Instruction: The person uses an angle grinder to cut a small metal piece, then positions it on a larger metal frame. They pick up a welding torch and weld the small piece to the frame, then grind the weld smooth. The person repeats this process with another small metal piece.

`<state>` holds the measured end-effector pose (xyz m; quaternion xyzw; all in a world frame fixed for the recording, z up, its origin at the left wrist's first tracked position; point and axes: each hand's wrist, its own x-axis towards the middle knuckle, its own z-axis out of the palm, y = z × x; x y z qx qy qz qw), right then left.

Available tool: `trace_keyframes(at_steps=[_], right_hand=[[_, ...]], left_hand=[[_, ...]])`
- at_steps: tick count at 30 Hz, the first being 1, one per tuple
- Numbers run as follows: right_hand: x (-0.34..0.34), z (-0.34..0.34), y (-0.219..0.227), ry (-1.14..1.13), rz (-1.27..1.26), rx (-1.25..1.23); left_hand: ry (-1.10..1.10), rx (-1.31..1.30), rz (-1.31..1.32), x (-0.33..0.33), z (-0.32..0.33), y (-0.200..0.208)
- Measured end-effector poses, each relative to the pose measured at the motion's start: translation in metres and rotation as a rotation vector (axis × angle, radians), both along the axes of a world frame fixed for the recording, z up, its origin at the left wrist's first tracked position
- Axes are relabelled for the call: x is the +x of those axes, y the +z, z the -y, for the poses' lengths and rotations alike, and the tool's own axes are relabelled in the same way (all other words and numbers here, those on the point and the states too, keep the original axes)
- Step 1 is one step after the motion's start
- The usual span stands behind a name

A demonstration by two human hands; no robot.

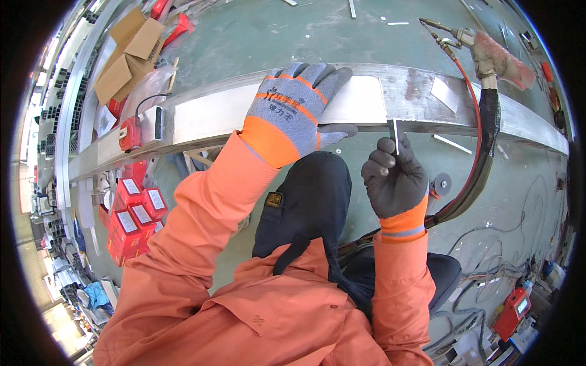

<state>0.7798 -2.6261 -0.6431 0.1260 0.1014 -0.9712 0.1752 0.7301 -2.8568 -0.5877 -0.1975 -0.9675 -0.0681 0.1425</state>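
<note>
A long grey metal beam [415, 85] runs across in front of me, with a whitish rectangular plate [357, 100] on its upper face. My left hand [293, 107], in a grey-and-orange glove, lies across beam and plate. Its fingers reach over the far edge and its thumb rests along the near side, so it grips the beam. My right hand [397, 177], palm up in a dark-coated glove, pinches a thin upright metal strip [395, 137] between thumb and fingers. The strip's upper end meets the beam's near edge by the plate's right end.
A welding torch [482, 52] rests over the beam's right part, its thick black cable [482, 152] running down beside my right arm. A red tool [130, 134] and a small metal block [154, 122] sit at left. Red boxes [131, 222], a cardboard box [128, 58] and an angle grinder [441, 184] lie around.
</note>
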Motion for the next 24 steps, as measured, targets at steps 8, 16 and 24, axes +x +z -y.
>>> trace_keyframes(at_steps=[8,16,24], right_hand=[[0.008,0.026,0.027,-0.143,-0.022,0.814],[0.012,0.020,0.017,-0.209,-0.268,1.574],[0.004,0.015,0.030,-0.260,-0.595,2.017]], left_hand=[[-0.029,0.040,-0.029,-0.001,0.001,-0.001],[-0.004,-0.044,0.086,-0.004,0.004,-0.004],[-0.062,0.028,-0.011,-0.004,0.003,0.002]])
